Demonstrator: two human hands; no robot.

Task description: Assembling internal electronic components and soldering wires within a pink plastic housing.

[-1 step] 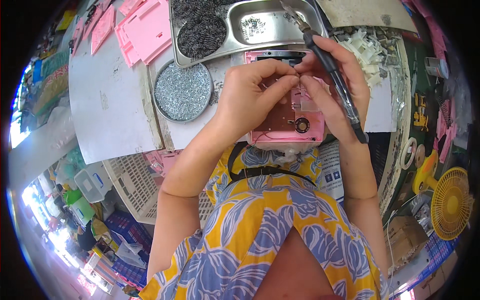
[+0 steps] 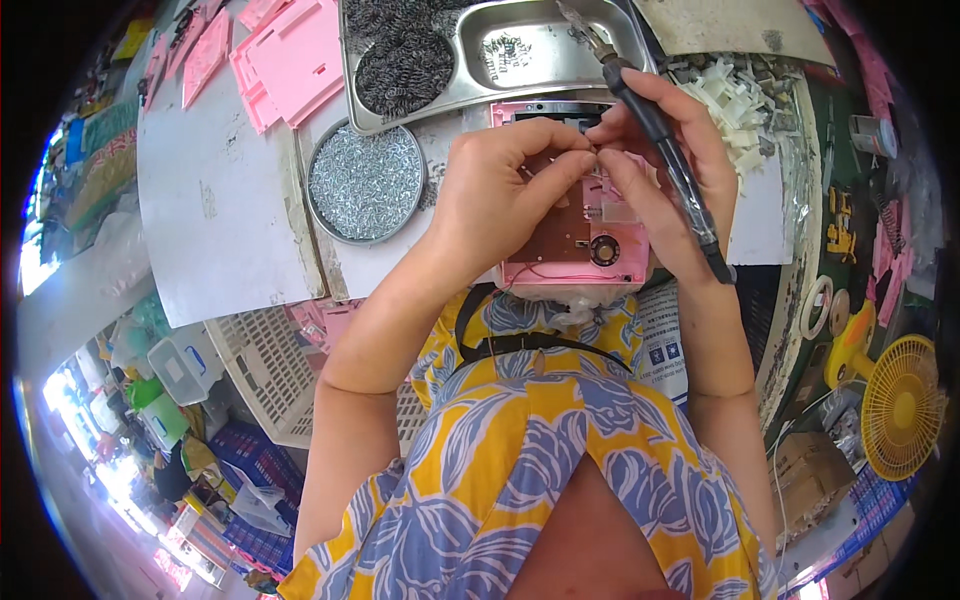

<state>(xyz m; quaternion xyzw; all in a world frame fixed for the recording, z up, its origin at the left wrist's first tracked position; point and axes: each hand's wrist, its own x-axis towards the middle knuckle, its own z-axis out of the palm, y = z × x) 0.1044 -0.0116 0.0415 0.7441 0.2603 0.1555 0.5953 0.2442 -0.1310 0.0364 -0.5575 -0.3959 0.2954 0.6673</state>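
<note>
My left hand (image 2: 500, 185) is closed in a pinch over the middle of a pink plastic housing (image 2: 575, 272). Whatever sits between thumb and finger is too small to make out. Opposite it, my right hand (image 2: 690, 170) brings its thumb to the same spot, the tips of both hands nearly touching. A black pen-shaped tool (image 2: 655, 125) with a pointed metal tip lies in the right hand, tip toward the far side. Inside the housing show a brown board (image 2: 550, 240), a small round black part (image 2: 604, 250) and thin wires; my fingers hide the rest.
A metal tray (image 2: 550, 85) beyond the housing holds black springs (image 2: 405, 70). Left of the housing stands a round dish of small silvery screws or pins (image 2: 367, 185). Pink panels (image 2: 290, 65) lie far left, white plastic pieces (image 2: 735, 110) far right. A yellow fan (image 2: 905, 405) stands right.
My right hand and the black tool have shifted very slightly to the left. My left hand and the housing look the same.
</note>
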